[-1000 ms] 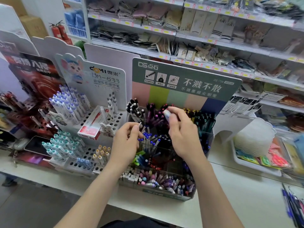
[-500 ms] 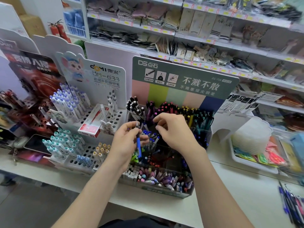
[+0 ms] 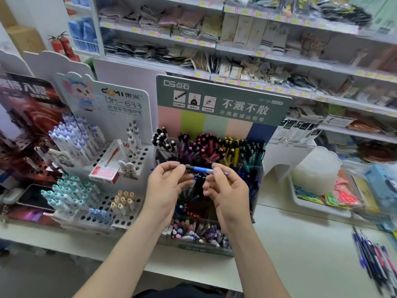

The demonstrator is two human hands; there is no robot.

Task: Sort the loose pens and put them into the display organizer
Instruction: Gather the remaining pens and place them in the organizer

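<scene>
Both forearms are bare as far as the left hand (image 3: pixel 166 190) and right hand (image 3: pixel 227 192). A strip of dark clothing (image 3: pixel 178 292) shows at the near edge, between the arms.

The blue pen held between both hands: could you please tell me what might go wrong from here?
1. The left hand and right hand pinch the blue pen only by its ends, level above the display organizer; a slip could drop it into a wrong colour compartment.
2. The back-row pens stand tightly packed, so pushing it in there might jam or knock them.
</scene>
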